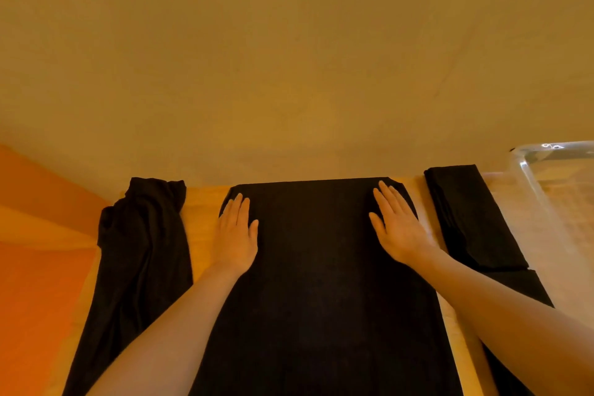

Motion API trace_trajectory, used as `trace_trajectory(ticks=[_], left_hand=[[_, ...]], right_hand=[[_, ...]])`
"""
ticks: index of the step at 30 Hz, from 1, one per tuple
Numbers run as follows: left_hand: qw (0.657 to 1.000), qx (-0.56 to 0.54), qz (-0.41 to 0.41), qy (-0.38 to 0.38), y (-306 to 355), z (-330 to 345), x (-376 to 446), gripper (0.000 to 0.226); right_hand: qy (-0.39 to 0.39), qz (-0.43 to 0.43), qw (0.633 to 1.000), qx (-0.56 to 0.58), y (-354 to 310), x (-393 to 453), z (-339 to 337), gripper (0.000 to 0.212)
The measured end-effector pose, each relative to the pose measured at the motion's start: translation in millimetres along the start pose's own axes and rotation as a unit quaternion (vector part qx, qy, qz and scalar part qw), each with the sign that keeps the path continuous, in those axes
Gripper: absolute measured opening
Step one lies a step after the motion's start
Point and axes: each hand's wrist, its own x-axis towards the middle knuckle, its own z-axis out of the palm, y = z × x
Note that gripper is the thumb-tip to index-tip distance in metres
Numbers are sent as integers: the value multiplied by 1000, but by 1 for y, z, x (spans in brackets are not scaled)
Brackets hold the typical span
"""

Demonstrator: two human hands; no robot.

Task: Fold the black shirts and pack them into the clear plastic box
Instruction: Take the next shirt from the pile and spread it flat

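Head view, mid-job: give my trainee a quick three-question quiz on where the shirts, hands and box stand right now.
1. True or false: both hands lie flat on the middle black shirt.
2. Which item sits nearest the clear plastic box? A) the crumpled shirt B) the folded shirt C) the middle black shirt
3. In a word, what does the left hand hold in its grip?

Key
1. True: the left hand and the right hand press on it with straight fingers near its far edge.
2. B
3. Nothing
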Motion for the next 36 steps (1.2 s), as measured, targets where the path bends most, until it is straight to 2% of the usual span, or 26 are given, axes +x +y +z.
trace_trajectory(ticks=[3, 6, 10, 15, 19, 22, 29, 32, 36], left_hand=[[998, -17, -54, -31, -13, 5, 13, 59], [995, 18, -71, -70, -32, 9, 17, 65], [991, 89, -63, -77, -45, 8, 15, 75], [988, 111, -77, -72, -42, 4, 18, 78], [997, 67, -29, -38, -29, 5, 23, 72], [995, 72, 11, -74, -24, 9, 33, 75], [984, 128, 5, -120, -19, -2, 62, 64], [990, 112, 24, -79, -15, 0, 50, 61], [992, 63, 106, -23, -10, 15, -9, 62]], right_hand=[[0, 33, 999, -24, 12, 7, 5, 68], [14, 59, 997, -48, 29, 8, 6, 80], [28, 87, 995, -29, 36, 8, 3, 83], [33, 91, 994, -45, 27, 11, 3, 84], [10, 74, 995, -66, 26, 16, 4, 84], [4, 81, 994, -71, 27, 25, 2, 82], [2, 93, 993, -70, 29, 42, -2, 77], [27, 50, 996, -72, 25, 36, -3, 75], [40, -27, 997, -65, 9, -3, -2, 65]])
